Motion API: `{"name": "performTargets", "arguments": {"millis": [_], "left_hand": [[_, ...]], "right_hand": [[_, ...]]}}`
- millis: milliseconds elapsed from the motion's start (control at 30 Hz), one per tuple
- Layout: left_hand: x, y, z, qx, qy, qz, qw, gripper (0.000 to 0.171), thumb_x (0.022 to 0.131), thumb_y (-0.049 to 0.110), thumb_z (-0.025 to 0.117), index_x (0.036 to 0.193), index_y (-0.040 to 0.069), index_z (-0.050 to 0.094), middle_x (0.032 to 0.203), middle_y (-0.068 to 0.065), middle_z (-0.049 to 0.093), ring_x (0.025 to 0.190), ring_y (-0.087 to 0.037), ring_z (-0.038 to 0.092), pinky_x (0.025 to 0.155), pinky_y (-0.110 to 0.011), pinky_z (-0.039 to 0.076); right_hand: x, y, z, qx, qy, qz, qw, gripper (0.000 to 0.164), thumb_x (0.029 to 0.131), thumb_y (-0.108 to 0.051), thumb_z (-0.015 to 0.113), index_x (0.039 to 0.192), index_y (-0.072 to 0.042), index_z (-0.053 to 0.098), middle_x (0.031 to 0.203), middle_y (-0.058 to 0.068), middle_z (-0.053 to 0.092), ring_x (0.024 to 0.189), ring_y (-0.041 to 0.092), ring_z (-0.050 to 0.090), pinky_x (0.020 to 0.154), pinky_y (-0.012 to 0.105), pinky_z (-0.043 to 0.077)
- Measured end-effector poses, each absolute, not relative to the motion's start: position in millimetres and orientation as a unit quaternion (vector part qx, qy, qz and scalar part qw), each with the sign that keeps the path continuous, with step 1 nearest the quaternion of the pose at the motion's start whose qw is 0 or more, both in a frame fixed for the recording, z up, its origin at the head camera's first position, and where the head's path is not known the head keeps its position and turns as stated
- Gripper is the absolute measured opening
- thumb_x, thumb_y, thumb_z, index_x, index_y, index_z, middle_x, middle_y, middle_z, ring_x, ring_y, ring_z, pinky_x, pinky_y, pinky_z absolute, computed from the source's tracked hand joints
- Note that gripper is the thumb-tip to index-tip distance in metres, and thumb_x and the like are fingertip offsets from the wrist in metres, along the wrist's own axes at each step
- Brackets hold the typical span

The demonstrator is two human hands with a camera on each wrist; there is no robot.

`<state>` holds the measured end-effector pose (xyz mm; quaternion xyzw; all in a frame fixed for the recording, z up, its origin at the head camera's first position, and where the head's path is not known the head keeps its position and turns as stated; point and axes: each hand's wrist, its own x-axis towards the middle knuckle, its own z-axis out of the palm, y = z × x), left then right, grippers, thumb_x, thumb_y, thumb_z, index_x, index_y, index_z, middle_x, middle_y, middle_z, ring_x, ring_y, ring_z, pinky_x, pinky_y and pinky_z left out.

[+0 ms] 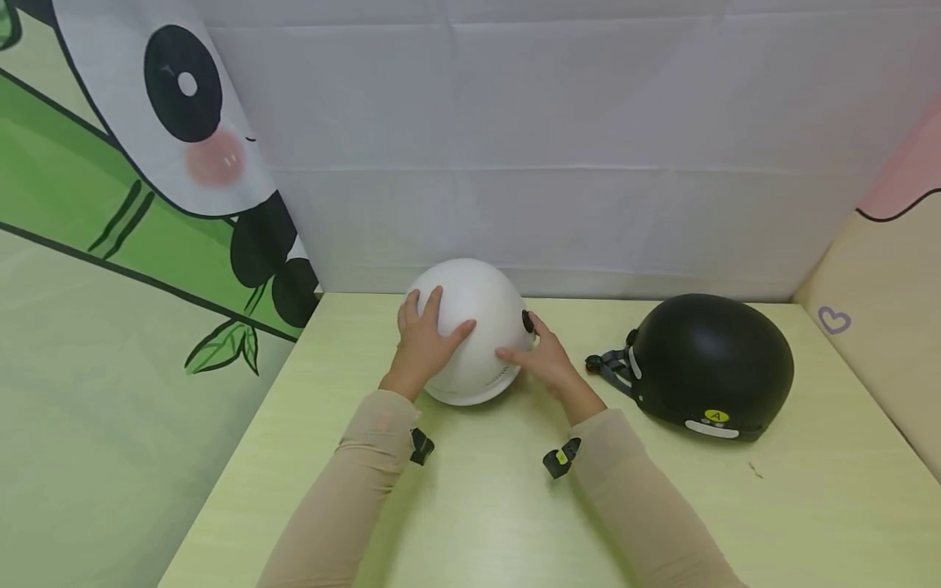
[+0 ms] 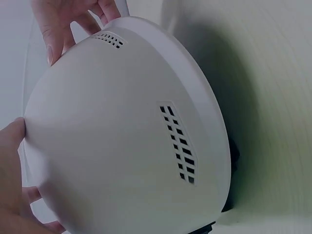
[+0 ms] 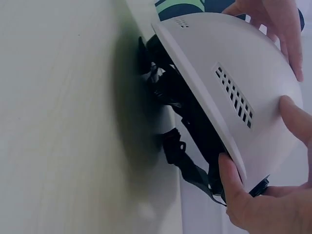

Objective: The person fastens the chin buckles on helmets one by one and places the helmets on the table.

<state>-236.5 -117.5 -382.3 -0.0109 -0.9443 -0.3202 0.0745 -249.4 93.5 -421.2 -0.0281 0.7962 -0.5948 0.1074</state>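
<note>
A white helmet (image 1: 481, 298) is tilted over the table between my two hands. My left hand (image 1: 424, 347) grips its left side, fingers spread on the shell and thumb across the front. Lower on the right side, my right hand (image 1: 550, 362) holds the shell near the rim, beside a black clip (image 1: 528, 321). Perforated vents (image 2: 178, 144) show in the left wrist view. From under the rim hang black straps (image 3: 187, 168), seen in the right wrist view with a dark shadow on the table below them.
A black helmet (image 1: 713, 359) with a yellow "A" sticker (image 1: 716, 416) rests on the pale wooden table (image 1: 470, 523) to the right, its strap (image 1: 612, 369) pointing left. Behind stands a white cloth wall (image 1: 559, 147); a cartoon-printed sheet (image 1: 147, 302) hangs on the left.
</note>
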Motion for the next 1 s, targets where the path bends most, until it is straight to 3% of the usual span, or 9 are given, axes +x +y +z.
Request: {"name": "performTargets", "arguments": {"millis": [733, 1000], "left_hand": [[-228, -108, -374, 0.015, -0.921, -0.383, 0.068, 0.086, 0.090, 0.062, 0.057, 0.155, 0.019, 0.021, 0.156, -0.018, 0.006, 0.139, -0.044, 0.011, 0.093, -0.068, 0.036], [-224, -105, -373, 0.027, -0.910, -0.409, 0.058, 0.087, 0.090, 0.064, 0.055, 0.156, 0.020, 0.019, 0.156, -0.017, 0.006, 0.137, -0.045, 0.017, 0.092, -0.067, 0.037]], "right_hand": [[-238, 108, -377, -0.092, 0.851, -0.513, 0.067, 0.094, 0.088, -0.027, 0.075, 0.155, -0.002, 0.015, 0.156, 0.021, 0.022, 0.139, 0.040, 0.026, 0.105, 0.054, 0.032], [-235, 113, -367, -0.102, 0.873, -0.475, 0.045, 0.092, 0.088, -0.032, 0.074, 0.155, -0.004, 0.018, 0.155, 0.025, 0.018, 0.139, 0.043, 0.023, 0.105, 0.058, 0.030]]}}
